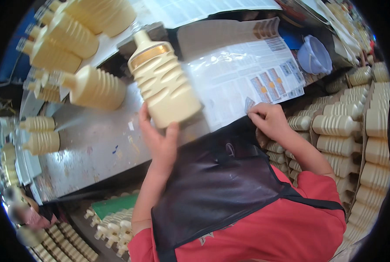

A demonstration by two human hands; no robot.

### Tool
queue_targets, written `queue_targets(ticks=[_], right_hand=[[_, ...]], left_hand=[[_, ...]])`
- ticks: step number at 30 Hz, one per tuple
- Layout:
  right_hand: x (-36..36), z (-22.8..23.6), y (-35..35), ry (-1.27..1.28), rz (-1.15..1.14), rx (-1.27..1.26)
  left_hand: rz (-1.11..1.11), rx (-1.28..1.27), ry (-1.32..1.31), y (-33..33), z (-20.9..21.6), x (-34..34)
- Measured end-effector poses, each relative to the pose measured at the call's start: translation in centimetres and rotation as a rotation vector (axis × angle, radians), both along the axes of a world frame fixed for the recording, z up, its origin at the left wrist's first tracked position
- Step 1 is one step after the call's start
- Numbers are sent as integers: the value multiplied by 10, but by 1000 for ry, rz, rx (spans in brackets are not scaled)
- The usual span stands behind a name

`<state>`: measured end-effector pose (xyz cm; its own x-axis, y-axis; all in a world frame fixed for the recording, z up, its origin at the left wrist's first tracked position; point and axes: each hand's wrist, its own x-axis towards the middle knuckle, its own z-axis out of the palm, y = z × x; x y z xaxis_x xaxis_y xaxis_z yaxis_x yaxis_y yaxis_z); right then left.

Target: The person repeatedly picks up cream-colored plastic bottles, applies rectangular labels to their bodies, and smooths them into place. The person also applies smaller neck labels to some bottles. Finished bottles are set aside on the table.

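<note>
Left hand (162, 144) wrapped round base of cream ribbed bottle (163, 83), held tilted above the metal table (94, 144) — grip firm, keep it steady. Right hand (268, 118) pinching at edge of a label on the sticker sheet (252, 65), fingers nearly closed; peel slowly w/o creasing — judged best.

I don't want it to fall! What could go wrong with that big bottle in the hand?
The cream ribbed plastic bottle is held only at its base by the left hand, so it might tip or slip. The right hand is pinching a small sticker off the glossy label sheet; it could tear or crease.
</note>
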<state>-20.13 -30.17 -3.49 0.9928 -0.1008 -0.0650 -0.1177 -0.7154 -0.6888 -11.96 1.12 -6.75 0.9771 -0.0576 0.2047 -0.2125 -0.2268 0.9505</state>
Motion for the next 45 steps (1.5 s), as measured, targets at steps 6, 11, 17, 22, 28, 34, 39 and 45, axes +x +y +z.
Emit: queue_targets(ticks=[6, 11, 17, 22, 28, 34, 39, 45], right_hand=[[71, 55, 52, 30, 173, 270], [93, 80, 95, -591, 778, -275], [109, 62, 83, -801, 956, -541], [118, 49, 76, -886, 921, -508], [119, 34, 67, -880, 877, -422], [112, 1, 49, -787, 716, -310], [96, 3, 82, -272, 234, 295], [101, 10, 108, 152, 100, 430]], left_hand=[[9, 128, 5, 9, 5, -4], [-60, 116, 43, 9, 18, -2], [-69, -389, 182, 5, 10, 8], [109, -233, 175, -9, 8, 19], [138, -247, 122, -10, 3, 22], [41, -211, 48, -2, -2, 20], [-6, -287, 34, 6, -4, 15], [29, -320, 131, -3, -1, 17]])
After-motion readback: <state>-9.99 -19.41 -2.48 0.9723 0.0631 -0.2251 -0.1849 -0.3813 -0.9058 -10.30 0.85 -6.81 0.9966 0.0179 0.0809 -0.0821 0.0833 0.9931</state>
